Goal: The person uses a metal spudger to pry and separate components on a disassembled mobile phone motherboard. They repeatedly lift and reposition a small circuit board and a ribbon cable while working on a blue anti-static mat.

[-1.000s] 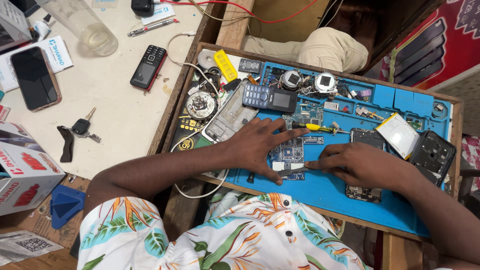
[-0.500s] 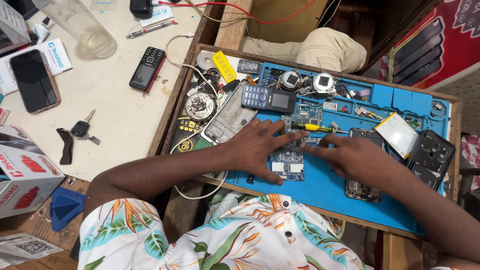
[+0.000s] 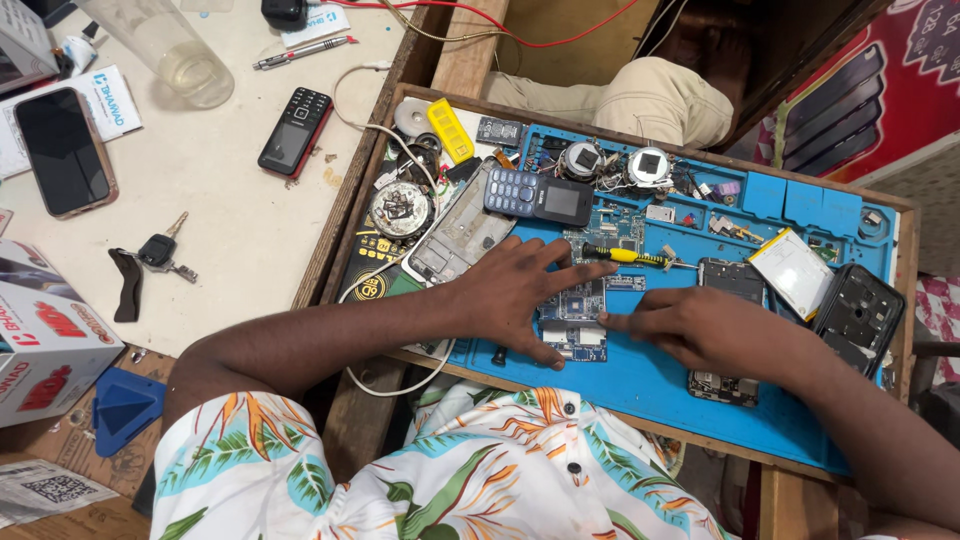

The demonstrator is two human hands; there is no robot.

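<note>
Blue silicone repair mat (image 3: 640,385) on the table carries a small bare green circuit board (image 3: 578,318); the left hand (image 3: 515,290), fingers spread, pins it flat, while the right hand (image 3: 700,325), slid closer than a moment ago, pinches at its right edge. Beyond the board lies a yellow-handled screwdriver (image 3: 628,256).

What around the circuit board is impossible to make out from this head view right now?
- Circuit board: left part covered by left hand.
- Right hand: whether its fingertips pinch a tool, too small.
- Open phone: middle hidden under right hand.
- Blue mat: near corner hidden by forearm.
</note>
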